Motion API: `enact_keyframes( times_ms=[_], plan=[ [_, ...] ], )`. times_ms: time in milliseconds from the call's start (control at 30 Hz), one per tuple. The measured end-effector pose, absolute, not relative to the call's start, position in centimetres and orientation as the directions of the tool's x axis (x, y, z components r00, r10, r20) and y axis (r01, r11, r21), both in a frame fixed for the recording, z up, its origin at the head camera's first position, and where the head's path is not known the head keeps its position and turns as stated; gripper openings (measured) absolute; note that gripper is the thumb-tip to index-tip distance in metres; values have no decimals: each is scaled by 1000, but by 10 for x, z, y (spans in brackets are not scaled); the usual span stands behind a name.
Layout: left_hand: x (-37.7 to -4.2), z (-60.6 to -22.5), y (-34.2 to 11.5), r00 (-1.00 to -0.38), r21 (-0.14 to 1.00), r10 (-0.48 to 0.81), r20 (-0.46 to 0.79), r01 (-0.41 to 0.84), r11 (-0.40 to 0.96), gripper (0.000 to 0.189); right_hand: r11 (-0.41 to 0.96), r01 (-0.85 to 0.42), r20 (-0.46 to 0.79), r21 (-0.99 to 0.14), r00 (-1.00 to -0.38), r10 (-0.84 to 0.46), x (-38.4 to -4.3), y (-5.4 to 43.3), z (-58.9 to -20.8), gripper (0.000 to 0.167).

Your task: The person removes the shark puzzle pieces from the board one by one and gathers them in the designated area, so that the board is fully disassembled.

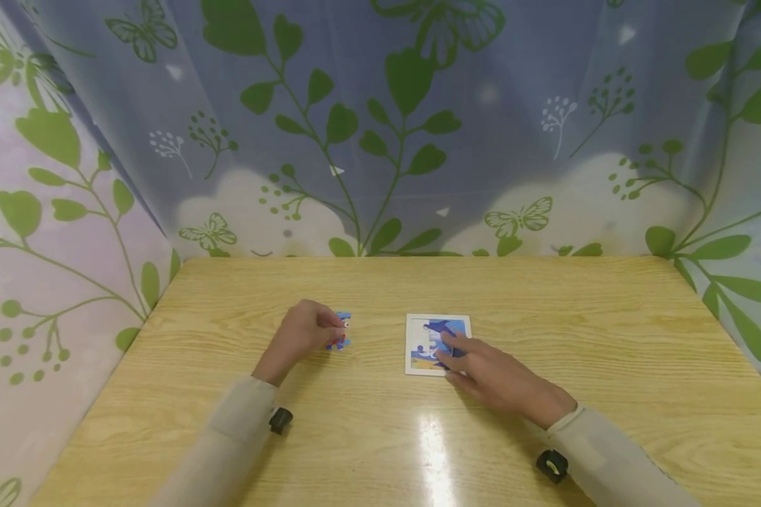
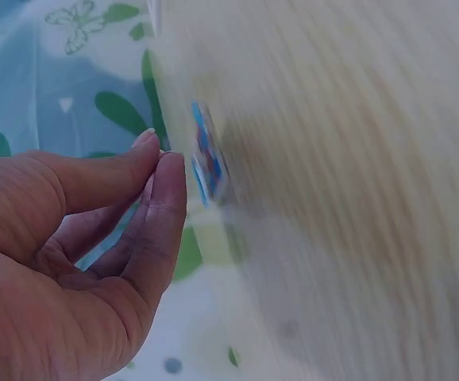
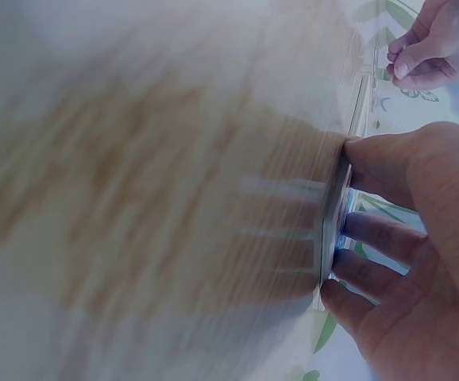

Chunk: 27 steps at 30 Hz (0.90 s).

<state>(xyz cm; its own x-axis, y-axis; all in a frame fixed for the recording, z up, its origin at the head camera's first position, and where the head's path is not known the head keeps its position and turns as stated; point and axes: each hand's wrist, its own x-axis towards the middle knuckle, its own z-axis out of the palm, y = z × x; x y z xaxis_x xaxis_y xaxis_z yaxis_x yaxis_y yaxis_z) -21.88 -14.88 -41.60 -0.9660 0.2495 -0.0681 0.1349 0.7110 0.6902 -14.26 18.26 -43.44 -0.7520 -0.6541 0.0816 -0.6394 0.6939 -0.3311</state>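
Note:
On the table lies a small square jigsaw puzzle board (image 1: 409, 345) with a white border, partly filled with pieces showing a blue dolphin. My right hand (image 1: 495, 373) covers its right side and grips it; in the right wrist view the thumb and fingers (image 3: 372, 274) rest along the board's edge. Loose blue and red puzzle pieces (image 1: 339, 343) lie left of the board, beside my left hand (image 1: 301, 334). In the left wrist view the thumb and forefinger of this left hand meet at their tips, apart from the pieces (image 2: 208, 155), and nothing shows between them.
The wooden table (image 1: 368, 436) runs back to a patterned curtain (image 1: 380, 176) with leaves and butterflies. More of this cloth hangs along both sides. A dark wrist camera (image 1: 281, 420) sits at the left cuff, another one (image 1: 552, 465) at the right.

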Motion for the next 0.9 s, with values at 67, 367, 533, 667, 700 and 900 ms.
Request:
enact_keyframes(
  times_ms=[67, 367, 533, 667, 700, 900],
  plan=[
    [-217, -415, -141, -960, 706, 271, -70, 144, 694, 5, 693, -639, 83, -334, -752, -654, -143, 183, -435, 39],
    [-207, -417, -92, -927, 695, 364, -94, 201, 690, 4, 693, -641, 89, -329, -752, -653, -143, 182, -434, 39],
    [-203, -421, -70, -899, 697, 424, -114, 232, 679, 4, 695, -640, 97, -327, -755, -649, -143, 182, -435, 38],
    [-201, -424, -60, -881, 693, 464, -89, 280, 664, 5, 695, -643, 99, -322, -753, -651, -143, 182, -435, 38],
    [-201, -424, -58, -878, 690, 471, -84, 290, 664, 5, 695, -644, 100, -319, -752, -652, -143, 182, -435, 38],
    [-199, -424, -52, -867, 676, 490, -90, 308, 669, 10, 695, -647, 106, -314, -751, -652, -143, 182, -434, 37]
  ],
)
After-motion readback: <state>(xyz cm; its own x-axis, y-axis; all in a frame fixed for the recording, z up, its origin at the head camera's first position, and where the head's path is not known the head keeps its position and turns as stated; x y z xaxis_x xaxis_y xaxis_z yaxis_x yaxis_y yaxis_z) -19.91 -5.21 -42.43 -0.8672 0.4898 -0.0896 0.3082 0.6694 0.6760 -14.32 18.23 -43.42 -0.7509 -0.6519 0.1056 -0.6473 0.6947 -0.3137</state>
